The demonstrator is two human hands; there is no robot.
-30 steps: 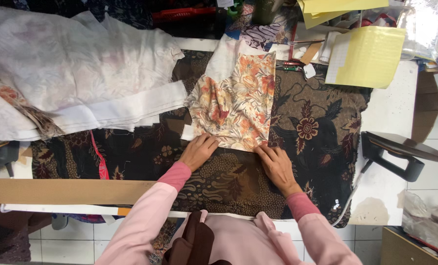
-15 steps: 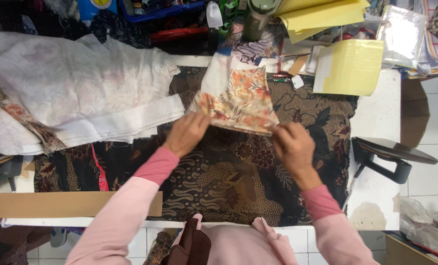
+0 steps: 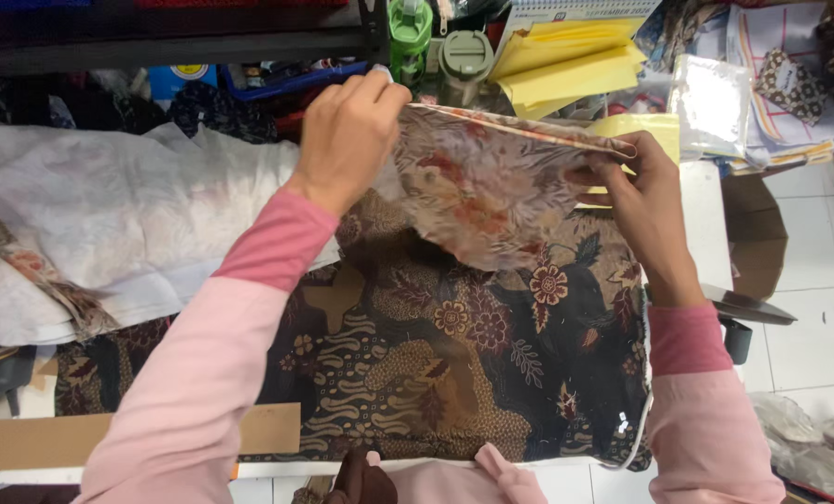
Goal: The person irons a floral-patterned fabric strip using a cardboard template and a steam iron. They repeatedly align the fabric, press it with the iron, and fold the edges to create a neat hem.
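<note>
Above the dark batik cloth [image 3: 454, 373] that covers the table, the floral fabric piece [image 3: 482, 191] hangs in the air, stretched by its top edge between both hands. Left hand [image 3: 347, 135] is closed tight, thumb and fingers pinching the left corner; right hand [image 3: 645, 201] is closed too, gripping the right corner, with the fabric sagging loosely below toward the batik. It shows its paler side to the camera. Left of the batik cloth lies a heap of white fabric [image 3: 127, 215]; beyond the batik's far edge sit yellow paper sheets [image 3: 566, 70], a green bottle [image 3: 409, 28] and a grey lidded cup [image 3: 463, 56]. At the batik's near-left corner there's a cardboard strip [image 3: 109, 439], and off its right edge a dark iron [image 3: 743, 322], partly hidden by the right forearm.

Risk here, as I read it: the piece is held by two small pinches only, so a loosened finger could drop a corner; a wide swing toward the far edge could knock over the bottle or cup.
</note>
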